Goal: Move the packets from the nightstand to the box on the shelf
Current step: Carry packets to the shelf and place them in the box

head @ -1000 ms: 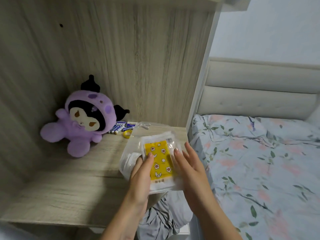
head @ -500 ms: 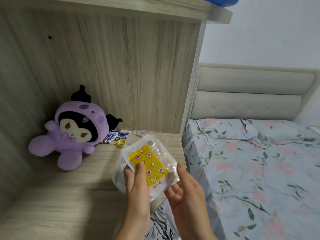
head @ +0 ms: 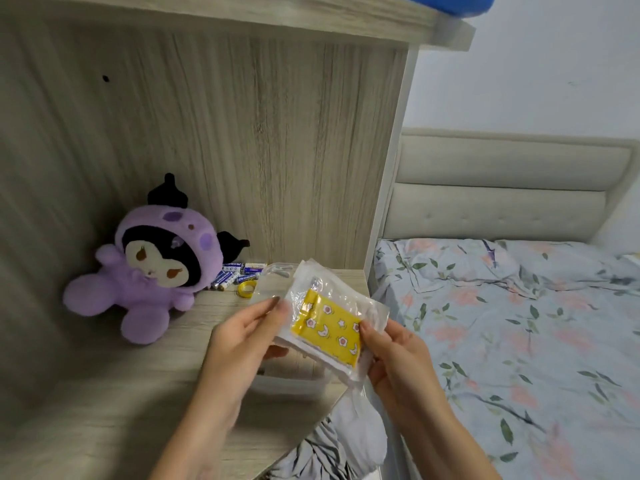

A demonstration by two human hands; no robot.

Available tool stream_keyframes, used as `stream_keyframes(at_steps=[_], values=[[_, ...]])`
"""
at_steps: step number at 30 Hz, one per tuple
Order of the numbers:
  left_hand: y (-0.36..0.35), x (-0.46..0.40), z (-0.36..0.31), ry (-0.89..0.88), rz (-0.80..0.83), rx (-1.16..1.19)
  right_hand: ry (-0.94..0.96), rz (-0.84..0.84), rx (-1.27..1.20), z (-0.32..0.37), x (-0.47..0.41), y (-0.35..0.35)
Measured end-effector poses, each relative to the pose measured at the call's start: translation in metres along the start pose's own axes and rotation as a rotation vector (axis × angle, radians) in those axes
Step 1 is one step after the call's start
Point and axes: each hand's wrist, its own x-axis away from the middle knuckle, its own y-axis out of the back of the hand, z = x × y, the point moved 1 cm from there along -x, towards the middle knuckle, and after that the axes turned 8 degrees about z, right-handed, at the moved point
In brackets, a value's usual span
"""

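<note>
A stack of clear plastic packets [head: 325, 320], the top one with a yellow star-and-moon card inside, is lifted above the wooden nightstand [head: 104, 393]. My left hand [head: 239, 344] pinches its left edge between thumb and fingers. My right hand [head: 394, 362] grips its right edge, thumb on top. Under the stack another clear packet [head: 287, 381] lies on the nightstand's front right part. A wooden shelf [head: 277, 15] runs overhead; a blue thing [head: 450, 3] shows on it at the top edge. The box itself is not identifiable.
A purple plush toy [head: 152, 271] sits at the back left of the nightstand. Several batteries [head: 239, 270] and a yellow tape roll [head: 246, 289] lie behind it. A bed with floral sheet [head: 519, 323] is at right. Grey cloth [head: 339, 445] hangs below the nightstand's edge.
Both hands have lifted the packet stack off the nightstand and tilted it rightwards. The view has tipped upwards, bringing the overhead shelf and the blue thing into sight.
</note>
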Motion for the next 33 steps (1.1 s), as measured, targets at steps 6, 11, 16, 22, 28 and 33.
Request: stream_keyframes(at_steps=[6,11,16,22,28,33], values=[[0.021,-0.038,-0.005,-0.021,-0.044,-0.334,-0.085,0.056,0.186,0.006,-0.037,-0.008],[0.042,-0.07,0.005,-0.027,-0.124,-0.659,-0.111,0.042,0.554,0.006,-0.083,-0.023],[0.042,-0.088,0.002,0.115,-0.105,-1.198,-0.097,0.129,1.247,0.003,-0.112,-0.045],[0.02,-0.101,-0.005,0.222,-0.118,-1.514,-0.179,0.206,1.708,-0.003,-0.135,-0.056],[0.003,-0.109,0.002,0.214,-0.072,-1.699,-0.16,0.231,1.779,-0.008,-0.152,-0.046],[-0.011,-0.11,0.018,0.161,0.007,-1.91,-0.194,0.309,2.011,-0.017,-0.162,-0.047]])
